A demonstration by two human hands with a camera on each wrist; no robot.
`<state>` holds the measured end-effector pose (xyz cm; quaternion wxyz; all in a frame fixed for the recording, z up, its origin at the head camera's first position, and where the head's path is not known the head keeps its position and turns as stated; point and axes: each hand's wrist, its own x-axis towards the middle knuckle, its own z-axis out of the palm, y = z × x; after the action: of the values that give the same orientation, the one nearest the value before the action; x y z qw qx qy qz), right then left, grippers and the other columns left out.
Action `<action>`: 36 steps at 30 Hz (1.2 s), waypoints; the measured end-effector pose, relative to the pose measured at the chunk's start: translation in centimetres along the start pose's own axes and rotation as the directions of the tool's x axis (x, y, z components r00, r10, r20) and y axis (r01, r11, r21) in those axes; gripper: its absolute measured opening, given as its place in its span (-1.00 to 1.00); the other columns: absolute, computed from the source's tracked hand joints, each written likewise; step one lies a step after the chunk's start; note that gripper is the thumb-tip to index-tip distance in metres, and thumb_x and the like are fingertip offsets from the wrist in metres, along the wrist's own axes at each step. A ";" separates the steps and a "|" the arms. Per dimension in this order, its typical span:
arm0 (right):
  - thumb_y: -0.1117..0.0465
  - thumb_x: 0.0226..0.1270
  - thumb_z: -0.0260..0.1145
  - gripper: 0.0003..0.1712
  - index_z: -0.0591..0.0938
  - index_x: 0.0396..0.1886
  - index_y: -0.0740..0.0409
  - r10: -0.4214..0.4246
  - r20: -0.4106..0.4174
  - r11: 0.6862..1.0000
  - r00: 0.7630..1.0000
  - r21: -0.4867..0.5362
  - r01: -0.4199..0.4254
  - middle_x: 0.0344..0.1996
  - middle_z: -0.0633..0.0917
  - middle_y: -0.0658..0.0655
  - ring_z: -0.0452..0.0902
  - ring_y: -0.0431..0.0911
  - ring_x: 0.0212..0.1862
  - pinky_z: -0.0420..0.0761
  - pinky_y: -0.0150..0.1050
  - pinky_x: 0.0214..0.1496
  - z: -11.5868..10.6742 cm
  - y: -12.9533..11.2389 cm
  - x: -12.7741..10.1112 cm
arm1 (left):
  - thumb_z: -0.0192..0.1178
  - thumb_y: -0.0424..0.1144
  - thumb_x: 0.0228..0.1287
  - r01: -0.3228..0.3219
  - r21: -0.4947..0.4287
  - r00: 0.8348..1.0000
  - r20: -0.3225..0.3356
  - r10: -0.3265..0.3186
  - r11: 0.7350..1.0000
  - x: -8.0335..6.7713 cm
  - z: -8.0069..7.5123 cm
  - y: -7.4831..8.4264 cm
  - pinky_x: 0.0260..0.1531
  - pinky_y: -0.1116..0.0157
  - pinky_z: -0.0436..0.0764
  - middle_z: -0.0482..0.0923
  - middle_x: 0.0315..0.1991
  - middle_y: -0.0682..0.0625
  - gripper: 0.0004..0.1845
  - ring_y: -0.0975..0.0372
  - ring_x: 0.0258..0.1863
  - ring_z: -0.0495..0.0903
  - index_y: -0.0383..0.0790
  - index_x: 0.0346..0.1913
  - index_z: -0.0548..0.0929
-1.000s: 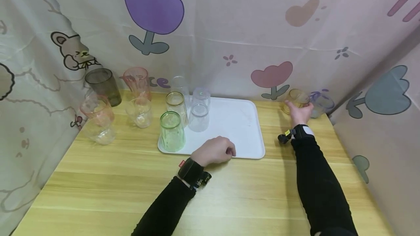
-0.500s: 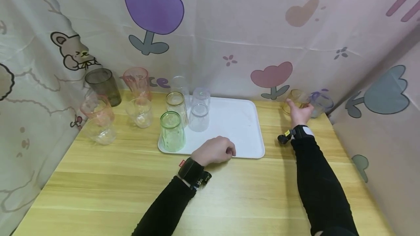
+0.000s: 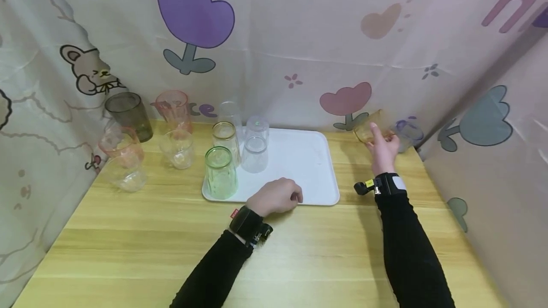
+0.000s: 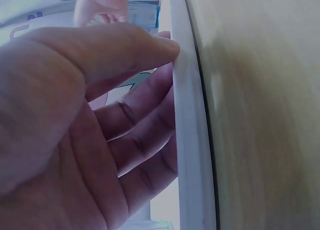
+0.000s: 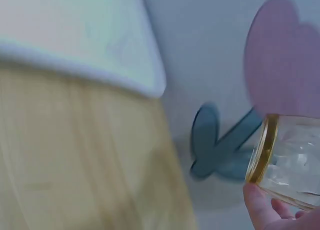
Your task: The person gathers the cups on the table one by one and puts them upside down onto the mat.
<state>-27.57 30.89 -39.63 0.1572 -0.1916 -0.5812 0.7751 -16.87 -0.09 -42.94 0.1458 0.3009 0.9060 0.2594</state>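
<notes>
My left hand (image 3: 276,196) grips the front edge of the white tray (image 3: 299,156). In the left wrist view the thumb lies over the tray's rim (image 4: 187,140) and the fingers (image 4: 140,140) curl against it. At the back right, my right hand (image 3: 382,149) holds a clear glass with a gold rim (image 3: 369,129), lifted off the table and tilted to the left. The right wrist view shows that gold-rimmed glass (image 5: 290,160) on its side above my fingertips (image 5: 260,205), with a corner of the tray (image 5: 75,35) behind.
On the tray's left part stand a green glass (image 3: 220,170), a gold-rimmed glass (image 3: 226,137) and two clear glasses (image 3: 254,153). Several more glasses, pink, clear and dark grey (image 3: 128,115), stand left of it. A bluish glass (image 3: 408,132) stands by the right curtain.
My right hand has raised the gold-rimmed glass off the table and tipped it leftward. The left hand has stayed on the tray's edge.
</notes>
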 end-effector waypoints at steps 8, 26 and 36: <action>0.01 0.46 0.40 -0.42 0.31 0.23 0.10 -0.049 0.180 0.980 0.982 0.201 0.012 0.22 0.40 0.10 0.50 -0.06 0.08 0.60 -0.16 0.31 2.9 -0.9 -4.7 | 0.27 -0.26 0.38 0.020 -0.037 0.995 -0.096 -0.023 0.999 0.1 -0.2 0.1 -0.26 0.35 0.55 0.64 -0.21 0.14 -0.66 0.30 -0.27 0.52 -0.11 0.18 0.69; -0.32 0.49 0.22 -0.09 0.25 0.55 0.15 -0.049 0.547 0.985 0.836 0.164 -0.049 0.27 0.51 0.22 0.70 -0.07 0.09 0.69 -0.21 0.18 7.9 2.4 -12.6 | 0.48 -0.17 0.22 -0.259 -0.078 0.633 -0.766 0.108 0.963 0.6 -1.2 0.0 0.09 0.21 0.63 0.27 0.38 -0.21 -0.10 0.05 0.22 0.48 -0.32 0.48 0.18; -0.42 0.47 0.13 -0.03 0.12 0.64 -0.03 0.046 0.645 0.980 0.763 0.118 -0.159 0.24 0.50 0.15 0.69 -0.14 -0.02 0.71 -0.31 -0.01 8.9 4.0 -14.7 | 0.54 -0.25 0.12 -0.359 0.058 0.481 -0.844 0.238 0.932 1.1 -1.2 -0.1 0.48 0.15 0.35 0.14 0.48 -0.31 -0.01 -0.07 0.47 0.29 -0.31 0.52 0.17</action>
<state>-19.05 15.48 -39.60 -0.0771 0.0654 -0.5222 0.8468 -18.25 0.05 -42.15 -0.3349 0.2822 0.7787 0.4492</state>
